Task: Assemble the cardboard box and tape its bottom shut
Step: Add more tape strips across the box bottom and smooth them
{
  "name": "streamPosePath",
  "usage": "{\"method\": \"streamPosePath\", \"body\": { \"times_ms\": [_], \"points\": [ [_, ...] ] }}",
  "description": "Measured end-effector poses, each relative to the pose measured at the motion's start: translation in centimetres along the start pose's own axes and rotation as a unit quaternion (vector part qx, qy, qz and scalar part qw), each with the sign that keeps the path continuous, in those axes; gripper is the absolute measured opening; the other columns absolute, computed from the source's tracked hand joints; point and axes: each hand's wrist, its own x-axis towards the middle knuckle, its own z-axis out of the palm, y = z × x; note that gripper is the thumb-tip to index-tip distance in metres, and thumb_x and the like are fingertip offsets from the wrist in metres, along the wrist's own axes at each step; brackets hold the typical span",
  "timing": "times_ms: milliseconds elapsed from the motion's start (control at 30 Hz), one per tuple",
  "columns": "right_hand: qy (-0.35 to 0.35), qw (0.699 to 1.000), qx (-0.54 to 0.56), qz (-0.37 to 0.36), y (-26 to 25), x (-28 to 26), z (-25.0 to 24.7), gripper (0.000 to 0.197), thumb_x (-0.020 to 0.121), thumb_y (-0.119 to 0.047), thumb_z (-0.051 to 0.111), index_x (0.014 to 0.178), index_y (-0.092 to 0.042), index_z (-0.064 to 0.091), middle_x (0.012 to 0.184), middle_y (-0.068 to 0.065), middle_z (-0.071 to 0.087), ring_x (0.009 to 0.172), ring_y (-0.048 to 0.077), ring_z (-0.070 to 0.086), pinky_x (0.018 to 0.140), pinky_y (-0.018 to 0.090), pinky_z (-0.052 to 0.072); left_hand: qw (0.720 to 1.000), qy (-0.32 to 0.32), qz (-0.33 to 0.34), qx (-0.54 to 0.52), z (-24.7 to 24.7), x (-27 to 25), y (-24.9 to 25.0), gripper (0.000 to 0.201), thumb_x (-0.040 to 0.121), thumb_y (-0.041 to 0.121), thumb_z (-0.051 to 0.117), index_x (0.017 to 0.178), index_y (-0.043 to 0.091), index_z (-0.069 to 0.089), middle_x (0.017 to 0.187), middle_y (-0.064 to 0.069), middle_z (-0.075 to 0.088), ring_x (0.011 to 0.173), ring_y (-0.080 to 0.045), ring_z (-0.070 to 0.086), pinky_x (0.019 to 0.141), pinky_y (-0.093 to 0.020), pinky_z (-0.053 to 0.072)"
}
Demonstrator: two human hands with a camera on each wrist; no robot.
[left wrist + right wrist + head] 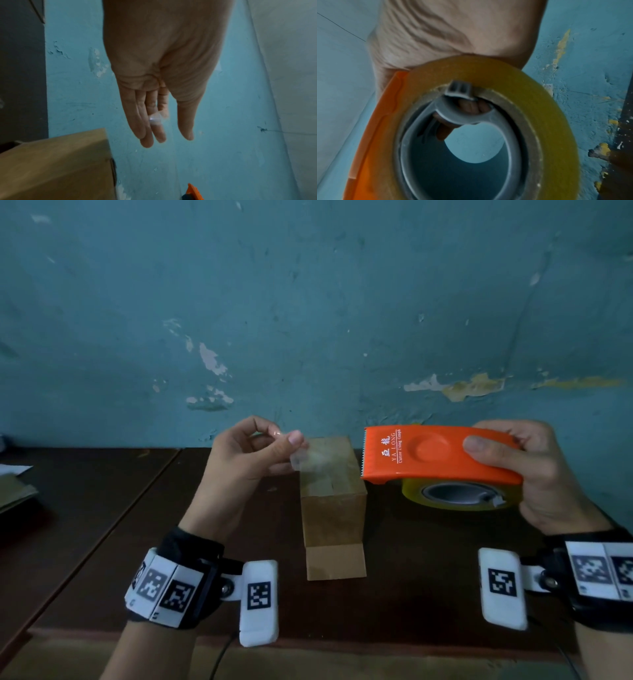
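A small brown cardboard box [334,508] stands on the dark table, one flap lying flat toward me and clear tape across its top seam. My left hand [286,436] hovers just left of the box top, thumb and forefinger pinching a short strip of clear tape [306,458]. The left wrist view shows that strip [155,119] stuck at the fingers, with the box [51,162] below. To the right of the box, above the table, my right hand [507,446] grips an orange tape dispenser [435,453] holding a yellow tape roll [414,494]. Its serrated blade faces the box. The roll [488,70] fills the right wrist view.
The dark wooden table [102,525] ends at a peeling teal wall [308,320]. Flat cardboard sheets [13,491] and a white paper [15,469] lie at the far left edge. A thin cable [222,655] hangs below the table's near edge.
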Motion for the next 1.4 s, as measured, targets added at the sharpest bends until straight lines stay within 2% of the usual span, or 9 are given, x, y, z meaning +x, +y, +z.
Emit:
{"method": "streamPosePath", "body": {
  "times_ms": [133, 300, 367, 567, 667, 867, 1133, 1233, 1400],
  "points": [
    [-0.003, 1.000, -0.005, 0.002, -0.1, 0.0, 0.3, 0.035, 0.074, -0.039, 0.072, 0.067, -0.005, 0.066, 0.058, 0.013, 0.056, 0.053, 0.024, 0.056, 0.050, 0.024, 0.045, 0.999, 0.036, 0.002, 0.035, 0.0, 0.0, -0.2, 0.031, 0.073, 0.012, 0.084, 0.087, 0.007, 0.056, 0.078, -0.025, 0.073, 0.061, -0.022, 0.073, 0.057, -0.027, 0.059],
    [-0.019, 1.000, -0.017, 0.005, -0.2, 0.1, 0.3, 0.044, 0.072, -0.040, 0.073, 0.070, 0.002, 0.063, 0.061, 0.026, 0.052, 0.053, 0.030, 0.054, 0.050, 0.026, 0.043, 0.997, 0.055, -0.009, 0.052, -0.5, -0.1, 0.1, 0.028, 0.071, 0.009, 0.084, 0.080, 0.005, 0.058, 0.065, -0.017, 0.074, 0.051, -0.018, 0.071, 0.048, -0.023, 0.055],
    [-0.023, 1.000, -0.020, 0.001, -0.4, 0.0, 0.3, 0.042, 0.072, -0.039, 0.072, 0.069, 0.002, 0.063, 0.058, 0.022, 0.052, 0.050, 0.027, 0.053, 0.048, 0.023, 0.042, 0.997, 0.060, -0.010, 0.055, -0.6, -0.1, 0.2, 0.027, 0.069, 0.012, 0.084, 0.078, 0.005, 0.059, 0.065, -0.017, 0.074, 0.049, -0.016, 0.069, 0.045, -0.022, 0.053],
    [-0.028, 0.999, -0.039, -0.007, -0.7, -0.1, -0.1, 0.055, 0.072, -0.040, 0.072, 0.072, 0.013, 0.058, 0.062, 0.037, 0.045, 0.053, 0.050, 0.044, 0.048, 0.028, 0.037, 0.996, 0.066, -0.015, 0.054, -0.7, 0.0, -0.1, 0.029, 0.068, 0.017, 0.084, 0.077, 0.006, 0.059, 0.069, -0.017, 0.075, 0.049, -0.018, 0.069, 0.046, -0.024, 0.054],
    [-0.021, 0.999, -0.041, -0.007, -0.6, -0.1, -0.2, 0.050, 0.072, -0.040, 0.073, 0.070, 0.009, 0.060, 0.060, 0.031, 0.049, 0.050, 0.041, 0.048, 0.049, 0.026, 0.039, 0.996, 0.063, -0.016, 0.052, -0.6, 0.1, -0.3, 0.027, 0.068, 0.017, 0.084, 0.075, 0.007, 0.059, 0.067, -0.016, 0.075, 0.050, -0.019, 0.069, 0.048, -0.025, 0.054],
    [-0.040, 0.998, -0.042, -0.008, -0.6, -0.1, 0.0, 0.060, 0.069, -0.049, 0.081, 0.071, 0.007, 0.062, 0.059, 0.030, 0.049, 0.049, 0.042, 0.045, 0.046, 0.030, 0.033, 0.996, 0.066, -0.013, 0.052, -1.2, 0.3, -0.1, 0.027, 0.068, 0.016, 0.085, 0.075, 0.005, 0.062, 0.070, -0.019, 0.075, 0.050, -0.020, 0.069, 0.050, -0.026, 0.056],
    [-0.032, 0.998, -0.051, -0.005, -0.3, -0.1, -0.4, 0.040, 0.072, -0.039, 0.072, 0.063, -0.002, 0.062, 0.055, 0.023, 0.046, 0.047, 0.029, 0.045, 0.046, 0.023, 0.035, 0.995, 0.085, 0.004, 0.047, -2.5, 0.5, -0.1, 0.024, 0.069, 0.010, 0.083, 0.071, 0.004, 0.060, 0.064, -0.017, 0.073, 0.047, -0.020, 0.065, 0.050, -0.025, 0.054],
    [-0.037, 0.998, -0.050, -0.004, -0.2, -0.2, -0.9, 0.045, 0.072, -0.038, 0.072, 0.065, 0.004, 0.059, 0.057, 0.028, 0.044, 0.048, 0.035, 0.044, 0.047, 0.024, 0.035, 0.995, 0.075, 0.004, 0.065, -2.8, 0.3, -0.1, 0.023, 0.069, 0.011, 0.084, 0.071, 0.004, 0.062, 0.066, -0.018, 0.073, 0.049, -0.021, 0.067, 0.051, -0.025, 0.056],
    [-0.050, 0.998, -0.041, 0.004, -0.2, -0.3, -0.9, 0.033, 0.074, -0.025, 0.075, 0.067, 0.003, 0.061, 0.057, 0.023, 0.046, 0.049, 0.024, 0.048, 0.049, 0.018, 0.038, 0.995, 0.085, 0.001, 0.052, -3.1, 0.4, 0.0, 0.024, 0.067, 0.011, 0.084, 0.068, 0.006, 0.061, 0.062, -0.016, 0.072, 0.046, -0.019, 0.065, 0.049, -0.022, 0.053]
  ]
}}
